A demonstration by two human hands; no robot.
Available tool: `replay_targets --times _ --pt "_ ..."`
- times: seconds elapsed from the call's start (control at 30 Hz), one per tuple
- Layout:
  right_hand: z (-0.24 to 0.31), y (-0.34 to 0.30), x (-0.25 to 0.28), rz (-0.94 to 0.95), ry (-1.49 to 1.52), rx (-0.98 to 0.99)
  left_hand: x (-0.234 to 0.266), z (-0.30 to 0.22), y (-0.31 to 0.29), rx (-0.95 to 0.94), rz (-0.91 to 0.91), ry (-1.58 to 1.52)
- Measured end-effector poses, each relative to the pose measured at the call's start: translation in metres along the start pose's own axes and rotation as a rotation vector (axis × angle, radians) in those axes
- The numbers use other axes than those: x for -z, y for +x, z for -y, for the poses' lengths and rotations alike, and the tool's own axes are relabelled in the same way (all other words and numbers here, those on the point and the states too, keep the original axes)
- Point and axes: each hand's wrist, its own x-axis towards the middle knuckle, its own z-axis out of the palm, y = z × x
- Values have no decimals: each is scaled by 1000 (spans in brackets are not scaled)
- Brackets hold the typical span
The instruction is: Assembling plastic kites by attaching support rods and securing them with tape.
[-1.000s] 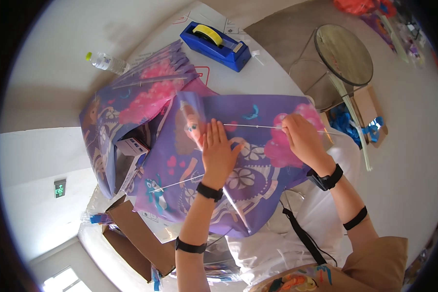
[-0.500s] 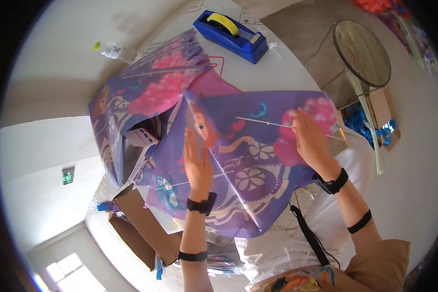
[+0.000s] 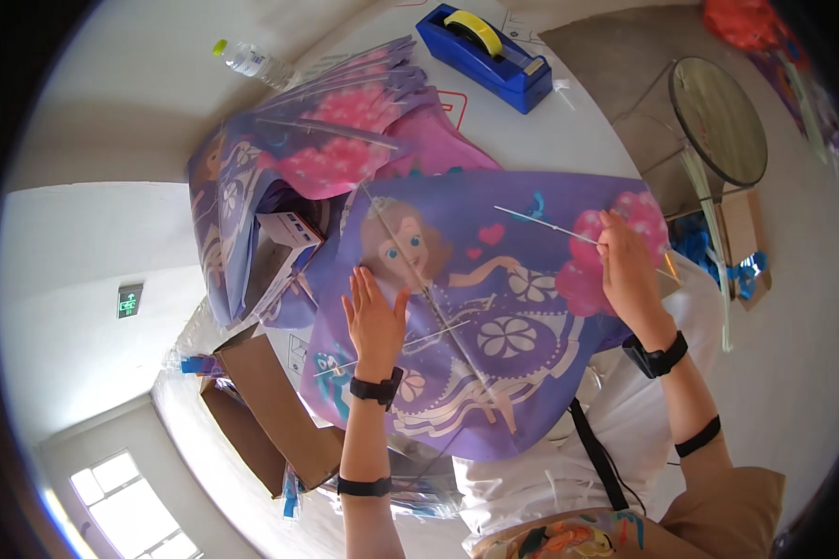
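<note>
- The white table (image 3: 569, 140) fills the upper middle of the view and carries everything else.
- A purple kite (image 3: 494, 326) printed with a cartoon princess lies flat at the near edge of the table, overhanging toward the person's lap; thin crossed spars run over its face.
- A stack of more kites (image 3: 317, 158) in purple and pink lies just behind and to the left of it, partly overlapping its far corner.
- Brown cardboard boxes (image 3: 270, 410) stand at the lower left, below the table edge.
- A round glass-topped side table (image 3: 718, 130) stands to the right, well apart from the kite.
- A blue tape dispenser (image 3: 485, 47) with a yellow roll sits at the far side of the table.
- The left hand (image 3: 375, 317) lies flat and open on the kite beside the spar crossing, fingers stretched, gripping nothing.
- The right hand (image 3: 629, 270) rests at the kite's right corner, fingers pinched around a thin white rod (image 3: 550, 224) that lies across the sail.
- A clear plastic bottle (image 3: 247, 61) lies at the far left.
</note>
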Motion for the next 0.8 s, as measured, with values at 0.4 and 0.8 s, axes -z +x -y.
replay_targets --times 0.4,0.8 --pt "9 22 -14 28 40 17 32 -2 -2 124 296 187" --pt "24 63 -13 20 -92 214 42 -61 39 -184 5 -440"
